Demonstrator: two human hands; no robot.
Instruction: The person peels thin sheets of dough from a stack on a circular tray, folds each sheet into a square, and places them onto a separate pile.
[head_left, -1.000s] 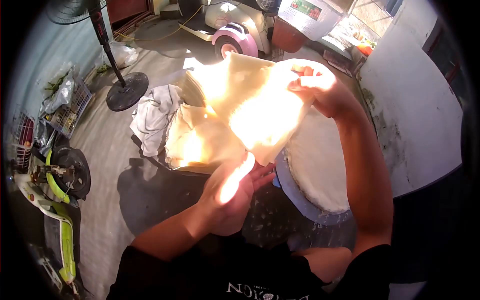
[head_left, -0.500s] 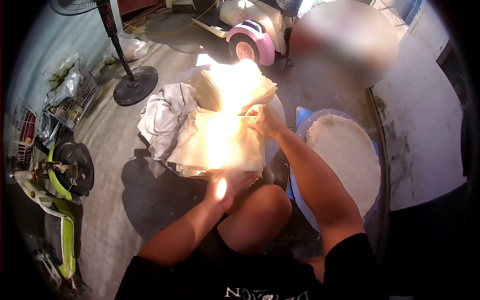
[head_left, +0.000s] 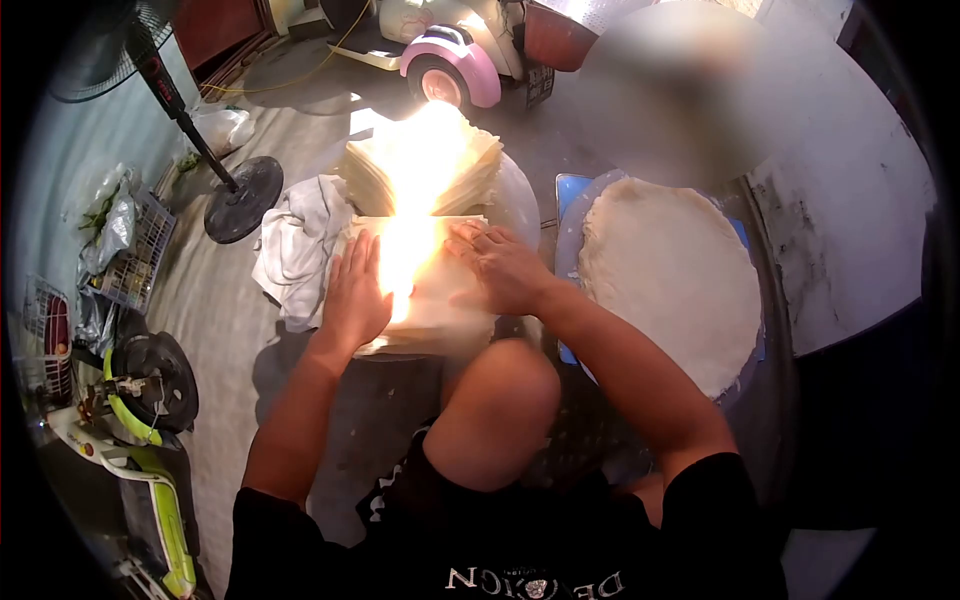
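Note:
A near stack of thin pale sheets (head_left: 440,315) stands in front of my knee, partly washed out by bright sunlight. My left hand (head_left: 357,297) lies flat on its left side, fingers apart. On its right side rests my right hand (head_left: 495,262), palm down with the fingers spread. Directly behind is a second, taller stack of sheets (head_left: 465,165), its top glaring. A crumpled pale cloth (head_left: 298,240) sits left of the stacks. To the right, a large oval of pale dough-like material (head_left: 670,280) covers a round board.
A standing fan's base (head_left: 243,200) is at the left, near baskets with plastic bags (head_left: 140,245). A green scooter (head_left: 165,500) lies lower left. Behind the stacks is a pink-fendered wheel (head_left: 450,75); a red container (head_left: 560,38) stands at the back, beside a blurred area.
My left hand has moved from the near stack's front edge up onto its left side. My right hand has let go of the sheet edge and flattened on top. The view has shifted.

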